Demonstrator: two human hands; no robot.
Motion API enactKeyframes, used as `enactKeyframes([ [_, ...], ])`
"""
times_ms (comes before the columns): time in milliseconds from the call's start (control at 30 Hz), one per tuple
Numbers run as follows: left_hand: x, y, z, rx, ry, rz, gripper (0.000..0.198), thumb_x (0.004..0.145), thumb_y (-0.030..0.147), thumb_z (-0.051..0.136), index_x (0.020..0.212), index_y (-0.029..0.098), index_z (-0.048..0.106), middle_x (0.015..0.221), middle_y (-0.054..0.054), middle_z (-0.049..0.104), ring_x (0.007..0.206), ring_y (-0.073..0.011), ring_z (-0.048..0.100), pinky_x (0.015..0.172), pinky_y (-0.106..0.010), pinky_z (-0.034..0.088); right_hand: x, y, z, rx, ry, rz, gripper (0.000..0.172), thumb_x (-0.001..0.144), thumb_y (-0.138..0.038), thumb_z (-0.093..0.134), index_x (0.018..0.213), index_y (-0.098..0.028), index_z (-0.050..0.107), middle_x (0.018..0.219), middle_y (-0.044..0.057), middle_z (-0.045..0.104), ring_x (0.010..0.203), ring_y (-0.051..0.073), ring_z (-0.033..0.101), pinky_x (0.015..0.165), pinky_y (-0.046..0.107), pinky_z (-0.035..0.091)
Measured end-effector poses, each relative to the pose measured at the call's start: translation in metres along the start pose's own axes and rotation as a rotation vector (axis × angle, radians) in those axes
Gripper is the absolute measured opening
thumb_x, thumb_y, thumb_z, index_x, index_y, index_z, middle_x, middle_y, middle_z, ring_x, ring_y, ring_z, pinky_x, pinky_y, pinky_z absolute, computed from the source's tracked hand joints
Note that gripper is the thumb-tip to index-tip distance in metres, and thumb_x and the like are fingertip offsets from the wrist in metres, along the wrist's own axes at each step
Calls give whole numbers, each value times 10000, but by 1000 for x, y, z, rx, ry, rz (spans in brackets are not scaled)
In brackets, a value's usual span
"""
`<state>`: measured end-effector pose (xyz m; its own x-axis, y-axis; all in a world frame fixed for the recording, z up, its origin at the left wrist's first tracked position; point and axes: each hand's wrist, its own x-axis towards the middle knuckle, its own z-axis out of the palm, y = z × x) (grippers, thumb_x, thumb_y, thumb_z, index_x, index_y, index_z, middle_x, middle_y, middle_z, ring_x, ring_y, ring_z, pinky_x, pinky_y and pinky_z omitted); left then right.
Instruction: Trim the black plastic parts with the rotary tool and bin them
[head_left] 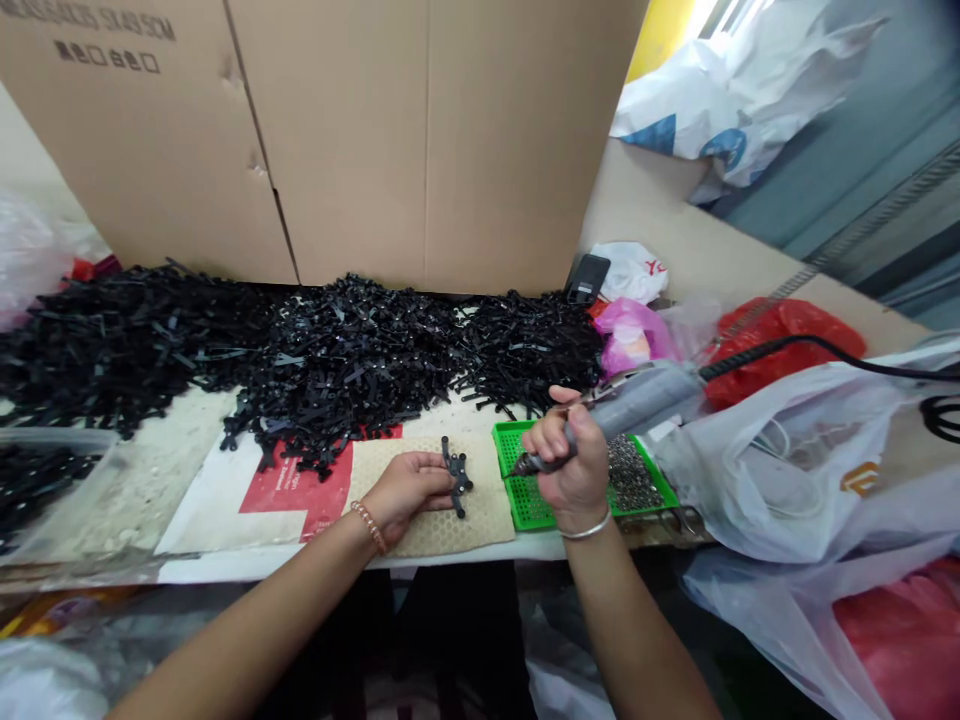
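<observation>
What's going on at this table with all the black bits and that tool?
A person is working with both hands. Their left hand pinches a small cluster of black plastic pieces on a beige textured mat. Their right hand grips a grey pen-shaped power tool with a black cable, its tip down at a green plastic grid tray holding small metal screws. A large heap of black plastic strips lies behind, against a brown cardboard wall.

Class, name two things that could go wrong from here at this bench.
The electric screwdriver in the right hand points near the left hand pinching small black parts; a slip might jab it. Its cable trails over plastic bags and could snag, tugging the tip off the green screw tray.
</observation>
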<state>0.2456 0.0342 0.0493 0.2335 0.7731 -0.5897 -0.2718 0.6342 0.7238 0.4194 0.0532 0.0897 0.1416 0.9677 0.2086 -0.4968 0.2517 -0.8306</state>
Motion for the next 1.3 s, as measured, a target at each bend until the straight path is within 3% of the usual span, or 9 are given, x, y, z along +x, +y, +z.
enactKeyframes([
  [133, 1, -1, -1, -12, -12, 11, 165, 584, 55, 756, 713, 105, 666, 694, -40, 688, 593, -109, 635, 583, -198, 551, 8, 18, 31, 28, -27, 84, 298, 730, -469, 690, 851, -222, 578, 460, -106, 282, 384, 77, 246, 421, 200, 280],
  [267, 3, -3, -2, -36, -30, 20, 182, 557, 64, 778, 693, 103, 664, 661, -30, 668, 591, -117, 631, 591, -218, 555, 9, 38, 44, 23, -51, 136, 321, 722, -470, 705, 845, -205, 573, 460, -102, 322, 392, 73, 268, 422, 196, 283],
  [1300, 3, -2, -3, -45, -37, 3, 171, 589, 45, 745, 729, 104, 666, 687, -43, 688, 591, -116, 633, 593, -212, 550, 0, 46, 42, -34, -101, 78, 259, 767, -422, 668, 856, -210, 550, 469, -99, 336, 392, 76, 294, 419, 200, 299],
])
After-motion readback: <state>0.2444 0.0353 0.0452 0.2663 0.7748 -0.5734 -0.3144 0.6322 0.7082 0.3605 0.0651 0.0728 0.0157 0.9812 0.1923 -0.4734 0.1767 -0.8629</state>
